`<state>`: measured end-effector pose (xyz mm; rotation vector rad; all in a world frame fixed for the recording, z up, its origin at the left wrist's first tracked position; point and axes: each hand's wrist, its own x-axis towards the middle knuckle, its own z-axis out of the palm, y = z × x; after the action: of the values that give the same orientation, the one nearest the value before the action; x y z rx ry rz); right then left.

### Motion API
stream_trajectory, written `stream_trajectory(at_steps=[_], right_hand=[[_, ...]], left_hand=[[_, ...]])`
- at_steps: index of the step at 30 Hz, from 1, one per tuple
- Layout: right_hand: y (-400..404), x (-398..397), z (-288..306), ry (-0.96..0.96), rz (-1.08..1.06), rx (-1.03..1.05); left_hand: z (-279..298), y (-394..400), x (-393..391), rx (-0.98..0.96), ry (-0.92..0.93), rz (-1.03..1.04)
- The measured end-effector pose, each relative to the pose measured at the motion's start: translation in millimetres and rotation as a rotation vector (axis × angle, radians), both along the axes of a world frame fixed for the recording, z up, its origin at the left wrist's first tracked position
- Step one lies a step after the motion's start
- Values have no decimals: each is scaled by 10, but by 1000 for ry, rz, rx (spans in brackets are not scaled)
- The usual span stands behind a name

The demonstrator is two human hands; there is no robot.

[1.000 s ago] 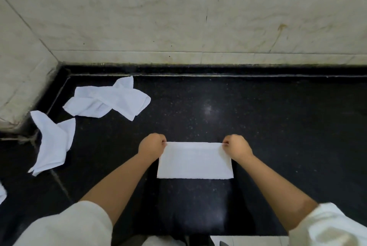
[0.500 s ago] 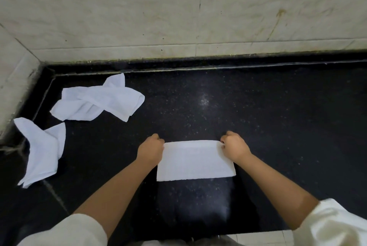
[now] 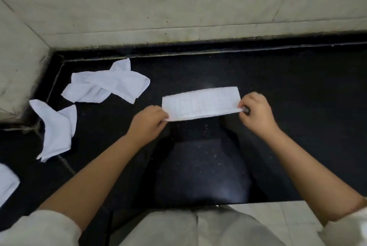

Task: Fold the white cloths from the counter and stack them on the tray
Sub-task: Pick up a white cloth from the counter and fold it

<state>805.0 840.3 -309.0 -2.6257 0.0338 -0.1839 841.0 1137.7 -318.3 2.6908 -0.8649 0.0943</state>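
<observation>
A folded white cloth (image 3: 200, 103) is held as a narrow strip over the black table (image 3: 297, 90), just above the middle of the view. Its near left corner is pinched by the curled fingers of the left hand (image 3: 148, 124), and its near right corner is pinched between thumb and fingers of the right hand (image 3: 255, 111). The strip is tilted slightly, its right end standing higher in the picture than its left. Whether the far edge of the cloth touches the table cannot be told.

Toward ten o'clock from the held strip, a crumpled white cloth (image 3: 107, 86) is seen lying near the table's back corner. Toward eight o'clock, a second loose cloth (image 3: 56, 128) is spread close to the left wall (image 3: 17, 57). Part of a third cloth (image 3: 7, 182) is cut off by the left edge of the view. Pale sleeves (image 3: 39, 228) are seen at the bottom corners. The tiled back wall (image 3: 178, 3) runs along twelve o'clock.
</observation>
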Motion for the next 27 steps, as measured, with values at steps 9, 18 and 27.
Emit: stream_trajectory(at_steps=[9, 18, 27], right_hand=[[110, -679, -520, 450, -117, -76], [326, -593, -484, 732, -445, -205], [406, -531, -515, 696, -525, -53]], left_hand=[[-504, -73, -515, 225, 310, -80], [-623, -476, -444, 414, 415, 252], [-750, -458, -506, 391, 466, 292]])
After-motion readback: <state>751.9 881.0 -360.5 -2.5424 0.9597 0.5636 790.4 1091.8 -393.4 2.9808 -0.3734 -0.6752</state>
